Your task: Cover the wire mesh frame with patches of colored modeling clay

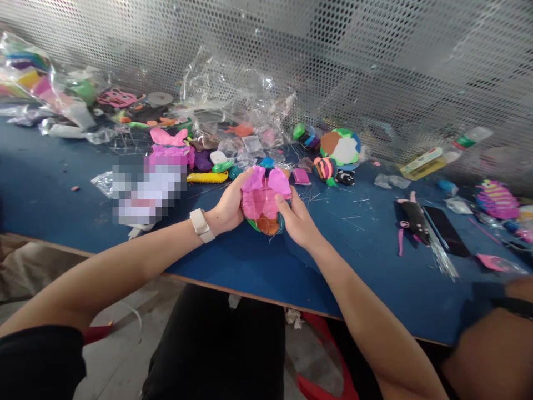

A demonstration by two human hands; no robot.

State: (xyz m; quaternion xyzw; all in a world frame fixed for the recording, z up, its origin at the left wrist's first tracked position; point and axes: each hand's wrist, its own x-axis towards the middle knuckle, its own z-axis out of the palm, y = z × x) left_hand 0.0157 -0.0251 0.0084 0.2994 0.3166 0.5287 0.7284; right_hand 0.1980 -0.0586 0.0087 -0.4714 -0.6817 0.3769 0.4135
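Note:
My left hand [230, 204] and my right hand [296, 219] both grip a lump of modelling clay [263, 200] over the blue table [233, 261]. The lump is mostly pink on top, with orange and green showing at its underside. My left fingers curl round its left side. The right thumb presses on the pink top and the other right fingers wrap under it. A pale band sits on my left wrist [201, 225].
Coloured clay pieces, a yellow ridged tool [207, 178], a round multicoloured clay ball [340, 146] and crumpled clear plastic [233, 100] crowd the back by the perforated metal wall. A black clay mouse [413, 218] and a dark phone [444, 230] lie right. Another person's arm [499, 339] enters bottom right.

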